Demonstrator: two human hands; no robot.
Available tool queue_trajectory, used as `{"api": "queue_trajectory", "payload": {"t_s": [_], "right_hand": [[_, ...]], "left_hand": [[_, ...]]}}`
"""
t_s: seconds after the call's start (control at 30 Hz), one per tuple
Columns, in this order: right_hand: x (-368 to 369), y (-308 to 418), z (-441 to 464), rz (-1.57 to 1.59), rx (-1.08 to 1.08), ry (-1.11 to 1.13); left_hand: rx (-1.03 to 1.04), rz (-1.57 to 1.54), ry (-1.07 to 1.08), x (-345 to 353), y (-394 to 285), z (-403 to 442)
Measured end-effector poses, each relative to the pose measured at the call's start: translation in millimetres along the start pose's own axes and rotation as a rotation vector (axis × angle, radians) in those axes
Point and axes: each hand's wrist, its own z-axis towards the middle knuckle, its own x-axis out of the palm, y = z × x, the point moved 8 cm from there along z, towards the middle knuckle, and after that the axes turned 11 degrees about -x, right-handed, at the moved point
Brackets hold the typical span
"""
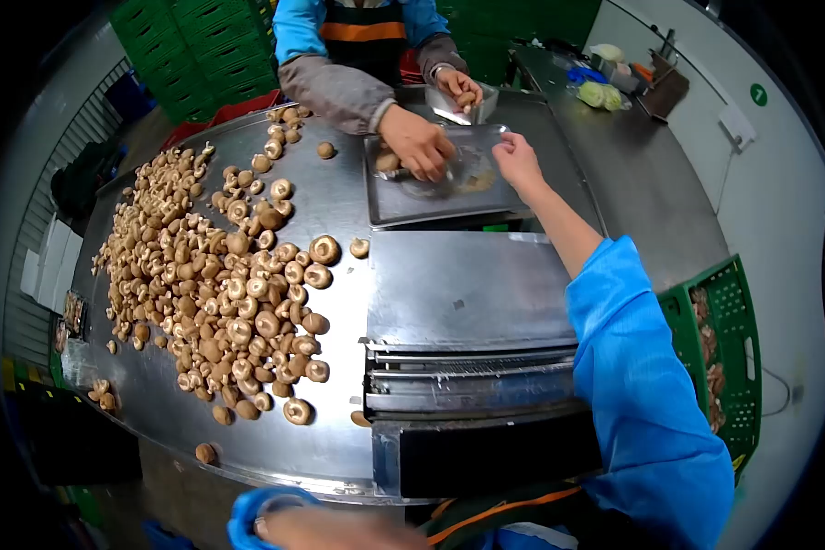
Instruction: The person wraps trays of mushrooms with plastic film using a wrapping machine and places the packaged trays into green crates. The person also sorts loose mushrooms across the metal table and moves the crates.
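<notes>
My right hand (519,160) reaches forward over the right side of a shallow metal tray (390,213), its fingers curled together; what is between them, if anything, is too small to make out. Low in view and smeared by motion, my left hand (344,532) is close to my body, its fingers unreadable. A co-worker's hand (419,145) works over the same tray, by a clear plastic piece and some mushrooms (387,160). The co-worker's other hand (460,89) holds a mushroom above a clear container (458,112).
A big heap of brown mushrooms (211,284) spreads over the left of the steel table (325,449). A machine with metal rollers (467,376) lies before me. On the right stands a green crate (738,357); green crates (202,55) are stacked at the back.
</notes>
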Motion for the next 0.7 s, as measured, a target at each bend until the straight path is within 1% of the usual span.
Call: {"api": "queue_trajectory", "payload": {"t_s": [0.07,0.1,0.17,0.23,0.27,0.3,0.37,0.43,0.47,0.5,0.57,0.6,0.7], "right_hand": [[23.8,-27.2,17.1,0.166,0.105,0.003],[30.5,-41.2,18.4,0.242,0.162,0.007],[26.8,-39.9,13.3,0.215,0.228,0.075],[23.1,-45.5,6.3,0.252,0.333,0.113],[23.4,-59.4,5.0,0.256,0.401,0.087],[24.5,-67.0,3.3,0.275,0.446,0.073],[27.0,-78.8,-0.9,0.32,0.539,0.033],[34.6,-86.7,-1.5,0.318,0.559,-0.01],[38.3,-88.3,-1.2,0.316,0.567,-0.031],[44.0,-83.2,-1.9,0.336,0.565,0.0],[57.4,-69.7,-0.1,0.373,0.554,0.061],[68.1,-66.0,2.3,0.401,0.564,0.089],[101.6,-56.1,9.1,0.493,0.603,0.182]], "left_hand": [[-0.371,-0.157,-0.632,-30.9,88.9,-40.7],[-0.631,-0.139,-0.998,-28.5,134.2,-81.3],[-0.657,0.326,-1.204,-29.9,144.0,-83.5],[-0.409,0.855,-1.154,-9.6,135.6,-70.9],[-0.412,0.818,-1.19,6.2,150.7,-76.8],[-0.512,0.702,-1.299,24.6,178.9,-92.4],[-0.9,-0.031,-1.005,59.1,260.7,-125.5],[-0.879,0.732,-1.174,76.3,252.9,-130.4],[-1.021,0.967,-1.117,85.5,260.3,-127.5],[-0.925,1.04,-1.119,87.5,261.6,-122.3],[-0.701,1.034,-1.313,88.4,251.6,-116.8],[-0.706,1.107,-1.238,92.3,266.0,-116.2],[-0.734,1.198,-1.257,90.5,256.0,-108.5]]}}
